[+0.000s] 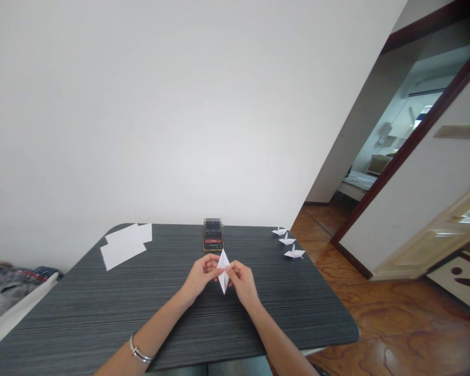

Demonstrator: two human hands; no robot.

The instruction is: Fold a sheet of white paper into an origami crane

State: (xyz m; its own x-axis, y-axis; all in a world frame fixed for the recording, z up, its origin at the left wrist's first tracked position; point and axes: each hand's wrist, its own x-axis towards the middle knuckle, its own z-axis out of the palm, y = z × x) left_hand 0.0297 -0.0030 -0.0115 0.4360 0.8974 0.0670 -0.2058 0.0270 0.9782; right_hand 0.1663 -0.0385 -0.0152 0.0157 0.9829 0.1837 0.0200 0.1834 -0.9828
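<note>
A narrow, kite-shaped piece of folded white paper (223, 271) stands upright between both hands above the dark striped table (102, 303). My left hand (202, 275) pinches its left edge with thumb and fingers. My right hand (241, 282) pinches its right edge. A silver bracelet (139, 354) sits on my left wrist.
A phone (213, 236) stands propped at the far table edge, behind the hands. Flat white paper sheets (125, 244) lie at the far left. Three finished white paper cranes (288, 241) sit in a row at the far right edge. Wooden floor and an open doorway lie to the right.
</note>
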